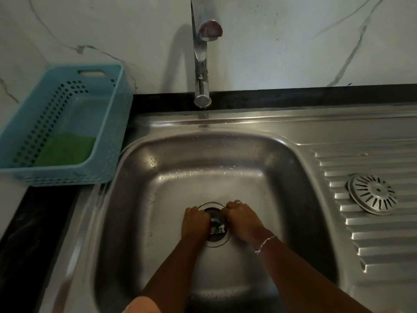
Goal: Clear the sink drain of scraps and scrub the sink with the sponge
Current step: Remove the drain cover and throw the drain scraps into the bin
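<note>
In the steel sink, the round drain sits near the front of the basin. Crumpled scraps, green and pale, lie in the drain basket between my hands. My left hand curls its fingers over the basket's left rim. My right hand, with a ring and a wrist bracelet, curls over the right rim. Both sets of fingertips are hidden inside the drain. A green sponge lies in the blue basket to the left of the sink.
A round perforated drain cover lies on the ribbed drainboard to the right. The tap stands behind the basin with its spout over the back edge. Water drops dot the basin walls. A dark counter borders the left.
</note>
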The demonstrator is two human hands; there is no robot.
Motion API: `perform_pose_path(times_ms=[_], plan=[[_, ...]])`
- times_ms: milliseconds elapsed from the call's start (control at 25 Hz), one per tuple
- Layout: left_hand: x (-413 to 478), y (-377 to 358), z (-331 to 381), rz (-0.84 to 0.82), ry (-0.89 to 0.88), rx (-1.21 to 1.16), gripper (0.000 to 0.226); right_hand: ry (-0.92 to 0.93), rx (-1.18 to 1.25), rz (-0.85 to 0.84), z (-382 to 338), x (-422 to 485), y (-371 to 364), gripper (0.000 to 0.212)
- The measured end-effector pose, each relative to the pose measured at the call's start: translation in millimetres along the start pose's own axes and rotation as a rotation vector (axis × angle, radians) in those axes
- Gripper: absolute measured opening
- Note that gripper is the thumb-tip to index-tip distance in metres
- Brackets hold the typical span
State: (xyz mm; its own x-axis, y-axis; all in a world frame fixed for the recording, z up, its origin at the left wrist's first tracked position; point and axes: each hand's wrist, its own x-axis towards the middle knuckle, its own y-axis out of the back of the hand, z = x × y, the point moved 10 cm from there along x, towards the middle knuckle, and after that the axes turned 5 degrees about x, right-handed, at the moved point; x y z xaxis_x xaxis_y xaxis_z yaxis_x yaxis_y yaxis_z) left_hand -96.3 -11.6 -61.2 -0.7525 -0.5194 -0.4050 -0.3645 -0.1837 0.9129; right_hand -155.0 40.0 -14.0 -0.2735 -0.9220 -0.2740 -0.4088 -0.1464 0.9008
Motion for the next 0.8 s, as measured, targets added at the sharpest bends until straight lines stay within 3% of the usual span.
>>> perform_pose_path(times_ms=[360,800], plan=[[2,0,-5,0.027,0.059,-0.04,0.026,0.05,0.007,0.045,-6,11,-3,0.017],[-2,3,-3,0.03,0.022,-0.077,0.026,-0.015,-0.069,0.046,2,19,-18,0.033]])
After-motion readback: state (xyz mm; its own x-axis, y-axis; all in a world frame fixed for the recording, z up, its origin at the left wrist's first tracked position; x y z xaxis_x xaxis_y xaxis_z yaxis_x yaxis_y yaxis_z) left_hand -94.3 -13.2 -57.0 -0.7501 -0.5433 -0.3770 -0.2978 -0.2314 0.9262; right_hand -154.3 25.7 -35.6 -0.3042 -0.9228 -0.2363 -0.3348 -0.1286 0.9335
